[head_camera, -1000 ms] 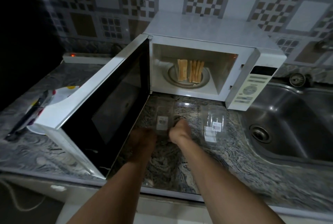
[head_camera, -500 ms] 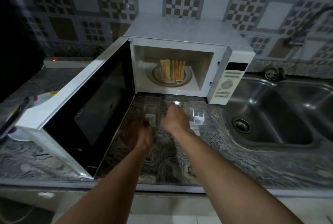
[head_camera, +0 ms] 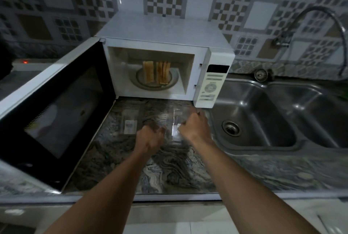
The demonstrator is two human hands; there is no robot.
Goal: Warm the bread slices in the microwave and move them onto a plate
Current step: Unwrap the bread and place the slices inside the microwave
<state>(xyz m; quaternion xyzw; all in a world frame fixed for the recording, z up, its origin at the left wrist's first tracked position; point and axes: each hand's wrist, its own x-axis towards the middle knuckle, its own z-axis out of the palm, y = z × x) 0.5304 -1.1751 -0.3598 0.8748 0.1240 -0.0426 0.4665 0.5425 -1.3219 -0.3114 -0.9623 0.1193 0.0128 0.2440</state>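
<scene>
Door [head_camera: 56, 105] of the white microwave [head_camera: 165, 32] stands swung wide open to the oven's left, its dark glass facing the room. Behind the door, against the tiled wall, a white power strip [head_camera: 24, 62] shows a small red light.

On the marbled counter [head_camera: 169, 173] just in front of the microwave's open mouth lies the first clear container [head_camera: 130, 124], a flat see-through box with a white label, close beside the door's lower edge. To its right the left hand [head_camera: 149, 137] hangs low over the counter in front of the oven, fingers curled downward. It is too blurred for me to tell whether it grasps anything.

Inside the microwave the bread slices [head_camera: 156, 72] stand upright on edge in a row on the round turntable [head_camera: 175, 81], one slice a little apart on the left, the others packed together.

In front of the oven's right half sits the second clear container [head_camera: 177, 120]. The right hand [head_camera: 195, 126] has its fingers wrapped over that container's right side, with the thumb by its label.

The microwave's control panel [head_camera: 212, 85] fills its right end. Right of the microwave is a steel double sink [head_camera: 263, 111] set into the counter, and a curved tap [head_camera: 320, 13] arches over the basin farther from the microwave.
</scene>
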